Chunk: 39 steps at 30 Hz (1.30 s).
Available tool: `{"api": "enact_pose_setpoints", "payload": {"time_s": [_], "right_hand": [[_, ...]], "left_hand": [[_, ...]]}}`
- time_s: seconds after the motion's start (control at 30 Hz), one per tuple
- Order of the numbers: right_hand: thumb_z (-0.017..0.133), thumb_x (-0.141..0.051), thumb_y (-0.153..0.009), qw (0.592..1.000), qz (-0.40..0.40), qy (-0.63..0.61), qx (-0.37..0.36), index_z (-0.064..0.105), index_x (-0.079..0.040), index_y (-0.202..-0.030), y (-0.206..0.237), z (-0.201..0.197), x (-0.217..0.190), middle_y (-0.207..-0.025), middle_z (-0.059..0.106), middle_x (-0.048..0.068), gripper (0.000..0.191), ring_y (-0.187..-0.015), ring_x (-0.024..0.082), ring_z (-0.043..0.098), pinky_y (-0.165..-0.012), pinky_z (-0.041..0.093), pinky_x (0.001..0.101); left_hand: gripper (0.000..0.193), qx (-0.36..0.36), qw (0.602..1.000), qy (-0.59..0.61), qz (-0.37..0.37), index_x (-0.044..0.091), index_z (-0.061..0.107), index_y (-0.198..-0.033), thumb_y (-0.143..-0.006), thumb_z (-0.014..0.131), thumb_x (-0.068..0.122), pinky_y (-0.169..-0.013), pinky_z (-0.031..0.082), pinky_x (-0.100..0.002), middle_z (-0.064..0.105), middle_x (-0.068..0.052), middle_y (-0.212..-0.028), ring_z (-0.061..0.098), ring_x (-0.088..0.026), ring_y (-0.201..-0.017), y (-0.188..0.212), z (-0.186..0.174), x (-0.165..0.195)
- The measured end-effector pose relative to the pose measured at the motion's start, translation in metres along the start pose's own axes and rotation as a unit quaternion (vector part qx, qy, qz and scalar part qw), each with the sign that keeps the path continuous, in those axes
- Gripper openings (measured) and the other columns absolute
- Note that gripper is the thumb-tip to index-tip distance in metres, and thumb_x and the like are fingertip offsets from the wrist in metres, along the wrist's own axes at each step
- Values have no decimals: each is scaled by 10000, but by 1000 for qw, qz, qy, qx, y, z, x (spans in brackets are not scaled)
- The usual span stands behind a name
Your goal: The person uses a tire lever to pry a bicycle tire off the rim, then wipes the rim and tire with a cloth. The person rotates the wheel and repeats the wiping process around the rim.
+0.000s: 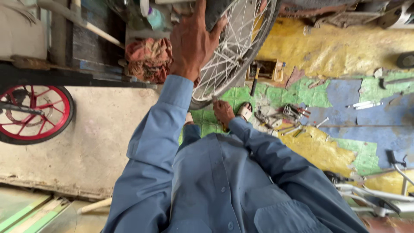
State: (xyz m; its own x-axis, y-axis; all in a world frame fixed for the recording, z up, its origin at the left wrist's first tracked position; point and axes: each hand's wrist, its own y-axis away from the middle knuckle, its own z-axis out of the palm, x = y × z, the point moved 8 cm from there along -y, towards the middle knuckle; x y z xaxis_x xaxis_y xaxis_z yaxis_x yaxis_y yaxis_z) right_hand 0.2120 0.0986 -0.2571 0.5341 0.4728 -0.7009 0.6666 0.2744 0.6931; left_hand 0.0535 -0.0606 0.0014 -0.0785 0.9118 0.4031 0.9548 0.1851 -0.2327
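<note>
A bicycle wheel [241, 47] with a dark tyre and silver spokes stands in front of me. My left hand [192, 41] reaches forward in a blue sleeve and grips the tyre at its top edge, fingers wrapped over the rubber. My right hand [223, 112] is low, at the wheel's bottom rim just above the floor. Its fingers are curled, and I cannot see whether anything is in them. My blue shirt fills the lower middle of the view.
A red-spoked wheel [34, 112] leans at the left by a concrete slab [95, 142]. Several hand tools [286, 116] and a hammer [255, 77] lie on the painted floor. A reddish rag [148, 58] sits behind; a white bicycle frame [375, 194] lies at the lower right.
</note>
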Motion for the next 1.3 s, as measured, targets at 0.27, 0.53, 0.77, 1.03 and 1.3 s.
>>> {"api": "enact_pose_setpoints", "payload": {"time_s": [0.27, 0.53, 0.77, 1.03, 1.3], "right_hand": [[514, -426, -1043, 984, -127, 117, 39, 658, -22, -865, -8, -4, -19, -659, 638, 193, 465, -568, 348, 635, -553, 509, 489], [534, -280, -1015, 944, -241, 208, 91, 660, -53, -960, 10, -6, -35, -813, 687, 266, 265, -726, 515, 646, -660, 514, 600], [567, -204, -1020, 925, -326, 169, 101, 662, -57, -944, 10, -4, -43, -778, 687, 248, 191, -692, 484, 664, -627, 525, 573], [573, -190, -1008, 928, -319, 169, 95, 653, -24, -917, 7, -2, -32, -736, 642, 280, 206, -634, 475, 653, -570, 509, 556], [575, -177, -1029, 922, -356, 119, 91, 600, -18, -890, 21, 12, -34, -782, 678, 250, 212, -650, 438, 663, -567, 493, 511]], "left_hand": [[643, 90, 995, 5, 48, 180, 441, -1491, -1032, 703, 547, -567, 600, -432, 756, -149, -911, 751, -334, -728, 8, -12, 7], [612, 53, 998, 26, 25, 158, 455, -1494, -1066, 674, 537, -562, 585, -430, 761, -134, -888, 741, -313, -689, 13, -9, -6], [598, 84, 995, -8, 45, 159, 465, -1485, -1089, 672, 557, -544, 568, -431, 751, -141, -874, 727, -313, -687, 15, -11, -4], [584, 80, 995, 32, 43, 159, 465, -1472, -1063, 730, 482, -626, 611, -457, 769, -154, -955, 760, -346, -784, 15, -13, 2], [562, 85, 995, 29, 38, 167, 471, -1443, -1061, 730, 487, -672, 622, -466, 772, -154, -984, 767, -347, -815, 12, -10, 1]]}}
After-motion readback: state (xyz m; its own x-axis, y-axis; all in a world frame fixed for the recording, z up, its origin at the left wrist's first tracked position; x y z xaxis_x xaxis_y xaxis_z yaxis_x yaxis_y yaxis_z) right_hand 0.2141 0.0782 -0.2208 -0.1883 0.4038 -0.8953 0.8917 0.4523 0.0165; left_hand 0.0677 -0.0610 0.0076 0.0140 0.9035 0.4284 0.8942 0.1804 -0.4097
